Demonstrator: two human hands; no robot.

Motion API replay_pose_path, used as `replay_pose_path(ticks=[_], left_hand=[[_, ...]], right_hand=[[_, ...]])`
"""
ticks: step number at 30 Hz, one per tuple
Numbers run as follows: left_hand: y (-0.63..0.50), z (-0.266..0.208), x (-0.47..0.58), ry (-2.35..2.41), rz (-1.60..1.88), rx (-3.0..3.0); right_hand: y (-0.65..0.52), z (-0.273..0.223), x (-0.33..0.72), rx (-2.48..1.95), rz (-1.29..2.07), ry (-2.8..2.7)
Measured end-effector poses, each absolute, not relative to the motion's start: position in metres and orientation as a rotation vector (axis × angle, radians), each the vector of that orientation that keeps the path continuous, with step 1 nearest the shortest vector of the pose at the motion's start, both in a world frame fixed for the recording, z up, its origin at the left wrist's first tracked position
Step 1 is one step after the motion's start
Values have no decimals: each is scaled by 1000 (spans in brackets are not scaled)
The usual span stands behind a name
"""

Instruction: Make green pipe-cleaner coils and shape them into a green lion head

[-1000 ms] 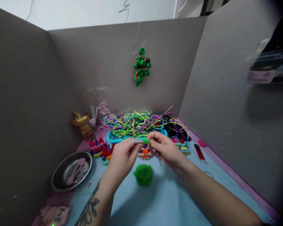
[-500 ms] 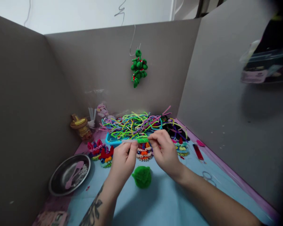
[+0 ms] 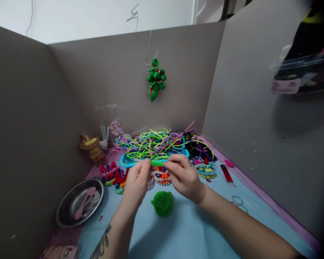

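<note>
Pinched between my left hand's [image 3: 137, 180] thumb and fingers is a thin pale stick [image 3: 139, 160], whose end juts out to the left. A bright green pipe cleaner [image 3: 157, 163] is coiled round the stick between my two hands. At the coil's right end, my right hand [image 3: 185, 179] grips the pipe cleaner with thumb and fingertips closed; its loose end is hidden. Below the hands, a fuzzy green ball [image 3: 162, 204] of pipe cleaner rests on the blue cloth [image 3: 191, 237].
Behind the hands, a blue tray [image 3: 125, 160] overflows with colourful pipe cleaners [image 3: 151, 144]. Small coiled pieces [image 3: 205, 169] stand around it. A metal bowl [image 3: 67, 212] with pink pieces and beads lies left, scissors [image 3: 239, 203] right. Grey panels [image 3: 118, 75] enclose three sides; a green ornament [image 3: 156, 79] hangs behind.
Both hands have shifted slightly left with the stick and the coil. My right fingers now lie lower, over the coil's right end. The green ball has stayed put.
</note>
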State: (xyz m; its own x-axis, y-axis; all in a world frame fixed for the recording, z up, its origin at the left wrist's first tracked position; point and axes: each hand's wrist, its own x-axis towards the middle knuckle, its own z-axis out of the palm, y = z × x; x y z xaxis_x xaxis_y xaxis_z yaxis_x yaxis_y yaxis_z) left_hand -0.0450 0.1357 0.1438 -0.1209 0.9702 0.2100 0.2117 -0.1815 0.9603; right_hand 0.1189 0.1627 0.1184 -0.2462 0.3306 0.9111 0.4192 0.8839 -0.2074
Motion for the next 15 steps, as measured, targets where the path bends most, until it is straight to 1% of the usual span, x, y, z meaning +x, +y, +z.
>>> replay_pose_path(ticks=[3, 6, 9, 11, 15], left_hand=[[137, 146, -50, 1433, 1392, 1613], [138, 148, -55, 1439, 1363, 1840], [138, 150, -60, 1392, 1296, 2057], [138, 150, -62, 1344, 1275, 2144], [136, 151, -66, 1185, 1226, 2216]], right_hand=[[162, 129, 115, -659, 356, -1788], [164, 137, 115, -771, 903, -1730], [170, 135, 116, -733, 1458, -1608], [173, 129, 117, -658, 1715, -1540], [177, 121, 119, -553, 2055, -1467]])
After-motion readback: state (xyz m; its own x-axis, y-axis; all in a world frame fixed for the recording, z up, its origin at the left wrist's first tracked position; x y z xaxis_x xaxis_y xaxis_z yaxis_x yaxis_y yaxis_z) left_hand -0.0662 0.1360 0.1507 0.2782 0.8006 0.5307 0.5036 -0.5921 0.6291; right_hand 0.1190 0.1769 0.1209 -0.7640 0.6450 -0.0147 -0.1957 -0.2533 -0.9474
